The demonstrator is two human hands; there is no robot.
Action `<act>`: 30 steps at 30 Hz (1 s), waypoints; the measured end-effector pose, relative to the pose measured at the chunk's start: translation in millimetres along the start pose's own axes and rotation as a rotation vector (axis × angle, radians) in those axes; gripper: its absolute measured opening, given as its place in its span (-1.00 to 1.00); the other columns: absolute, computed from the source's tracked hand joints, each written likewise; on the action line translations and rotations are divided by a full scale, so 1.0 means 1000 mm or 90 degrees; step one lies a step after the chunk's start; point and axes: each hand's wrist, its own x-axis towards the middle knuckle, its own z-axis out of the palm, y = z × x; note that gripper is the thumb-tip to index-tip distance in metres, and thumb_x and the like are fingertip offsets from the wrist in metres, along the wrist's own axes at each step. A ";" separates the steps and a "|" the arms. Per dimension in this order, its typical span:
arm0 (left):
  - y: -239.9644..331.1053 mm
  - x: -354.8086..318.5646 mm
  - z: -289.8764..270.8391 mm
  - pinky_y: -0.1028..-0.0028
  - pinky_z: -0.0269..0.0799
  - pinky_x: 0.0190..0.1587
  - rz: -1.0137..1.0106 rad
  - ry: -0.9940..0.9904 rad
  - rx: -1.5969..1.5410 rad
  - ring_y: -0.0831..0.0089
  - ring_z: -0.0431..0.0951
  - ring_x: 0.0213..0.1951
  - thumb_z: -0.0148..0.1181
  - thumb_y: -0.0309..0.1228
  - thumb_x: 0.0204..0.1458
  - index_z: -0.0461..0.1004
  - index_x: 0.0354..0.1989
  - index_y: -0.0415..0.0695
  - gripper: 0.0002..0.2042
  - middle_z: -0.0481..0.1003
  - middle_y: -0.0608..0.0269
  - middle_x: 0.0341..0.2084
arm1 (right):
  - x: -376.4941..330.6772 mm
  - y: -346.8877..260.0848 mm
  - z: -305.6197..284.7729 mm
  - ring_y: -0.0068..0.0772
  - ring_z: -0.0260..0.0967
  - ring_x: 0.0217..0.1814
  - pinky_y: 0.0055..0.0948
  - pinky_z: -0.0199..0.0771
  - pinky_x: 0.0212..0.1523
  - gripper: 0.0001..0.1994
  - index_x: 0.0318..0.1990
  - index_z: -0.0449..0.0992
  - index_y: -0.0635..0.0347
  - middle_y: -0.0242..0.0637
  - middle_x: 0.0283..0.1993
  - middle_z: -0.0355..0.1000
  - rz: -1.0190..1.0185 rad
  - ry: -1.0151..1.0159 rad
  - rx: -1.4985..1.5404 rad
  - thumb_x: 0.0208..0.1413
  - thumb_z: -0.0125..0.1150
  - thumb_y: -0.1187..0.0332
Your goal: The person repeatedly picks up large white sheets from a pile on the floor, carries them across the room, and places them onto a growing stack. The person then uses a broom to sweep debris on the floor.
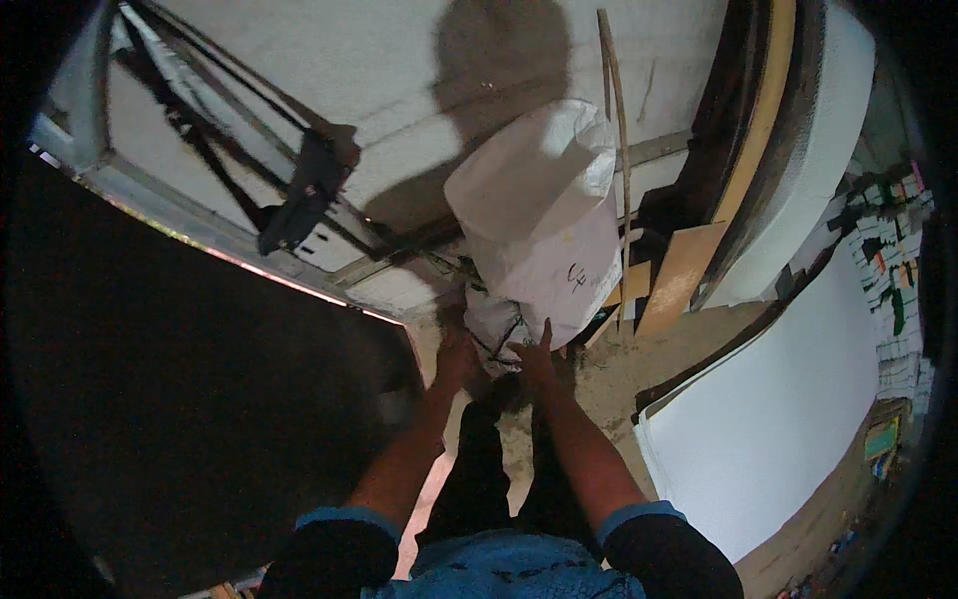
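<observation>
Sack [544, 250], white and bulky, sits low in front of the person, between the legs and a pale wall [379, 70]. Nearest of all are the blue shirt [519, 564] and dark trousers [479, 459], with both bare forearms reaching forward past them. On the left lies a large, very dark surface [220, 399] with a thin pinkish edge; on the right, a big white sheet [768, 399] spreads over the brown floor [599, 399]. Farther on, the left hand [457, 357] is at the sack's lower left side; its fingers are in shadow, and I cannot tell whether they grip. The right hand [537, 359] is at the sack's near end, fingers spread apart; I cannot tell whether any of them pinch the cloth. Dark cord [511, 334] crosses the crumpled part between the hands. Dark marks show on the sack's right side. Just beyond, to its right, a brown board [679, 275] leans at a slant, and a thin stick [625, 200] stands beside the sack. At upper left, a black bag [304, 190] hangs from straps in front of the wall.
</observation>
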 end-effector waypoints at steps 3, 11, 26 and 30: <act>-0.041 0.096 -0.025 0.20 0.37 0.08 0.098 0.020 0.355 0.24 0.48 -0.03 0.20 -0.27 0.15 0.30 0.22 -0.13 -0.52 0.40 0.16 0.05 | 0.049 0.020 0.013 -0.14 0.38 0.09 0.10 0.42 0.13 0.05 0.51 -0.29 -0.22 -0.07 0.27 0.24 0.065 0.188 0.132 0.03 0.41 0.47; -0.052 0.233 0.005 0.10 0.26 0.27 0.272 0.026 0.842 -0.01 0.42 0.15 0.00 -0.24 0.24 0.26 0.30 -0.18 -0.51 0.32 -0.04 0.25 | 0.116 0.061 -0.022 -0.10 0.40 0.11 -0.02 0.46 0.06 -0.28 0.42 0.10 -0.07 -0.13 0.23 0.33 0.012 0.426 0.193 0.13 0.32 0.41; 0.143 0.039 -0.010 0.22 0.46 -0.11 0.314 0.089 0.371 0.10 0.55 -0.16 0.06 -0.33 0.27 0.50 -0.07 -0.22 -0.77 0.53 -0.01 -0.17 | 0.146 0.016 -0.040 -0.09 0.39 0.16 -0.08 0.49 -0.01 -0.46 0.33 0.21 0.01 -0.17 0.29 0.28 0.387 0.327 0.304 0.24 0.15 0.15; 0.178 0.018 -0.014 0.26 0.49 -0.13 0.334 0.054 0.362 0.13 0.58 -0.19 0.11 -0.32 0.26 0.53 -0.12 -0.22 -0.78 0.56 0.04 -0.24 | 0.126 0.019 -0.041 -0.07 0.38 0.16 -0.03 0.49 -0.03 -0.44 0.34 0.18 -0.05 -0.16 0.31 0.25 0.473 0.319 0.333 0.26 0.14 0.05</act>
